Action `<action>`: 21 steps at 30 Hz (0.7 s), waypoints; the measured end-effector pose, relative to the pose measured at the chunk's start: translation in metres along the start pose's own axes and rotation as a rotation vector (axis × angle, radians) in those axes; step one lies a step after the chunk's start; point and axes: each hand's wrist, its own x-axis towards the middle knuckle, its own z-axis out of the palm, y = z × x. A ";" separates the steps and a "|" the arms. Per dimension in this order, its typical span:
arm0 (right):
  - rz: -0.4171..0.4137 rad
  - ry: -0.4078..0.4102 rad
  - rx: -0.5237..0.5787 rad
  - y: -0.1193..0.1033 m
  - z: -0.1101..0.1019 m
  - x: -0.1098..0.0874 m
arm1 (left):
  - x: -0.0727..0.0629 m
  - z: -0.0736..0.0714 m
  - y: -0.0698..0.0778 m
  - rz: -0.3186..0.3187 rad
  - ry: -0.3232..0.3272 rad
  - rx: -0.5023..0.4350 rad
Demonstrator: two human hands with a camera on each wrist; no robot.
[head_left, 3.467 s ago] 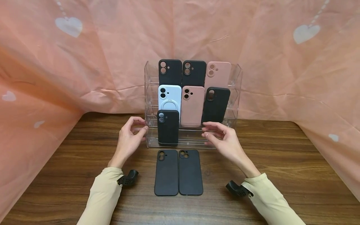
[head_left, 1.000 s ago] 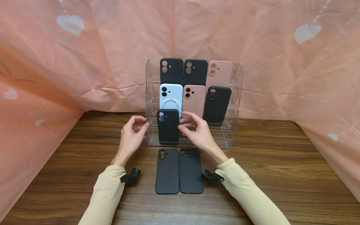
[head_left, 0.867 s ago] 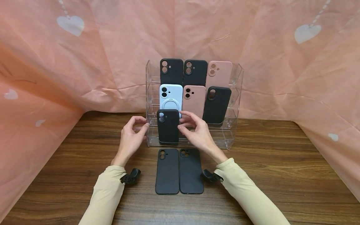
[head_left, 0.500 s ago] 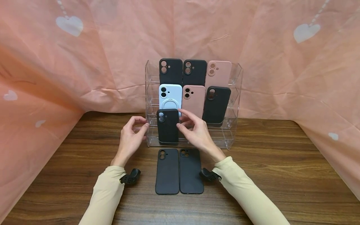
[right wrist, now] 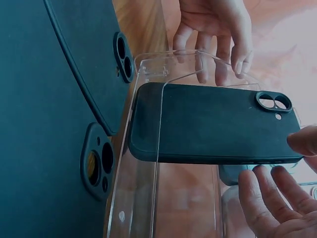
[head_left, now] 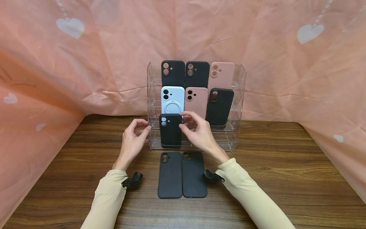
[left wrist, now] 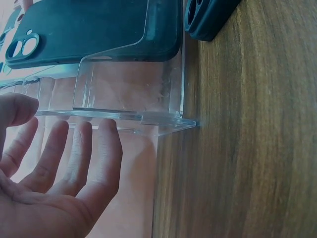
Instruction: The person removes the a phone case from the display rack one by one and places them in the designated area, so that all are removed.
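A clear tiered display stand [head_left: 206, 146] holds phone cases. In its lowest tier, at the left, a black phone case [head_left: 170, 132] stands upright. My right hand [head_left: 198, 132] pinches that case at its upper right edge. In the right wrist view, the right thumb [right wrist: 303, 141] lies over the case's front, with the other fingers [right wrist: 257, 196] along its side. My left hand [head_left: 132, 136] is at the stand's left side. In the left wrist view, its slightly bent fingers [left wrist: 106, 148] touch the clear side panel from outside, holding no case.
Two black cases, left [head_left: 170, 175] and right [head_left: 194, 175], lie side by side on the wooden table [head_left: 274, 178] before the stand. Higher tiers hold a white case with a ring [head_left: 172, 98], pink cases and several black ones. Pink cloth [head_left: 271, 63] hangs behind.
My right hand has come left from the stand's right part to the front-tier case. The top of that case sits slightly lower than half a second ago. My left hand stays put.
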 end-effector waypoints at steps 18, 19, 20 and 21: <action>-0.042 0.015 0.152 0.010 0.002 0.005 | 0.000 0.000 -0.001 -0.006 -0.002 -0.008; -0.042 0.017 0.158 0.011 0.002 0.005 | 0.000 0.000 -0.001 -0.006 -0.003 -0.008; -0.041 0.020 0.164 0.011 0.001 0.005 | 0.000 0.000 -0.001 -0.005 -0.002 -0.006; -0.038 0.023 0.171 0.011 0.001 0.005 | 0.000 0.000 -0.001 -0.005 -0.002 -0.007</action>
